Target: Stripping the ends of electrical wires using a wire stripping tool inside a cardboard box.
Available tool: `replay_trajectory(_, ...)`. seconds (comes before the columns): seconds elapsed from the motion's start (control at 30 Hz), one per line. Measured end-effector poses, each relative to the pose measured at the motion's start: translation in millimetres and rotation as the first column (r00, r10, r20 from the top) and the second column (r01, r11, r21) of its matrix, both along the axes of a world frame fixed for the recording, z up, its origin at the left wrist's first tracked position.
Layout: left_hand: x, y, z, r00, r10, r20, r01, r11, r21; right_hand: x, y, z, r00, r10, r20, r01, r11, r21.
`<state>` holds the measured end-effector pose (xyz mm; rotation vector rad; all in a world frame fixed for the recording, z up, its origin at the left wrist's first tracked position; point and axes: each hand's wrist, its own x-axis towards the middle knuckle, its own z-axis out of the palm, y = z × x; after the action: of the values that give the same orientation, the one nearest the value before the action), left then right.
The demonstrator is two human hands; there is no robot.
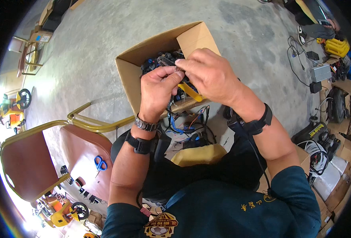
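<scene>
Over the open cardboard box (128, 79), my two hands meet with fingertips pinched together. My left hand (158, 90) is closed on a thin dark cable (165, 61), whose loop shows above the fingers. The fingers of my right hand (213, 75) are closed at the same spot, touching the cable. Below the right palm juts a yellow handle-like piece (190, 92); whether that hand holds it or it lies in the box is hidden. A tangle of dark and blue cables and parts (149, 64) fills the box beneath.
More wires (199, 125) hang between my knees near a yellow seat (199, 154). On the left, blue scissors (100, 163) lie on a brown chair seat (82, 154). Cables, boxes and a silver power unit (321, 73) crowd the right side of the concrete floor (250, 27).
</scene>
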<state>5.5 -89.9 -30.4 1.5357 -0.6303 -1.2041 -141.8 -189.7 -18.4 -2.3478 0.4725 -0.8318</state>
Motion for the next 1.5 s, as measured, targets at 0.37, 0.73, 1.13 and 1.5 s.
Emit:
replay_trajectory(0.37,-4,1,1,0.999,0.047,0.023,-0.047,0.999,-0.016,-3,-5,1,0.999,-0.031,0.023,0.014,0.841,0.541)
replay_trajectory(0.73,-5,3,-9,0.988,-0.035,0.153,0.041,0.999,-0.033,0,-3,5,0.994,0.066,-0.085,-0.004,0.816,0.579)
replay_trajectory(1.13,-6,3,-9,0.980,-0.006,0.197,0.022,0.997,-0.077,-5,-11,1,0.986,0.066,-0.150,0.054,0.737,0.674)
replay_trajectory(1.5,-6,3,-9,0.973,0.052,0.225,-0.033,0.996,-0.089,-3,-5,2,0.986,0.048,-0.160,0.061,0.788,0.613)
